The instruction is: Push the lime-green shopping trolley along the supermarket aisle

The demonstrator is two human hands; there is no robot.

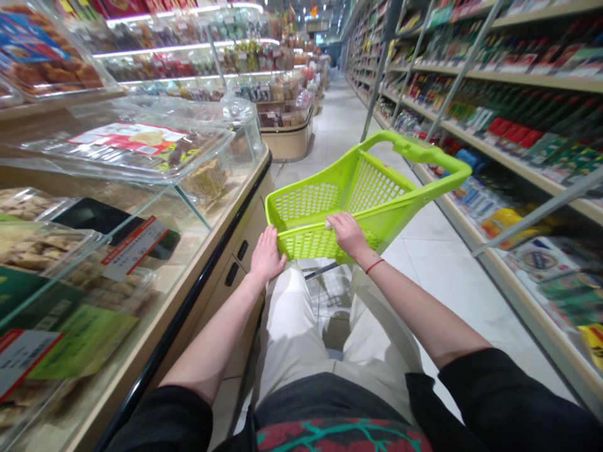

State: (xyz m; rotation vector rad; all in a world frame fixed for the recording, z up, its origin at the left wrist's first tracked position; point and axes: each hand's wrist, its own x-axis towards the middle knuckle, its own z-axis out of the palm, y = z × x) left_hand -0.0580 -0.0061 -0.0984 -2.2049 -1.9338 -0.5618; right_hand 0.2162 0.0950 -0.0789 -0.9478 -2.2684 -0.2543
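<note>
A lime-green shopping cart (306,242) with a perforated plastic basket stands in the aisle right before me, its looped handle (431,150) pointing away to the right. My left hand (267,254) is at the basket's near left corner, fingers over the edge and thumb apart, gripping it. Closed at the near rim, my right hand (348,235) pinches a small white wad (328,224), mostly hidden by the fingers. Its exact kind cannot be made out. A red string circles my right wrist. The part of the basket that shows holds nothing.
Along my left runs a display counter (235,207) with glass dividers and packaged food (132,138). Tall shelves (522,157) of packaged goods line the right side. Between them, the pale tiled floor (332,113) stretches ahead past further displays (282,138).
</note>
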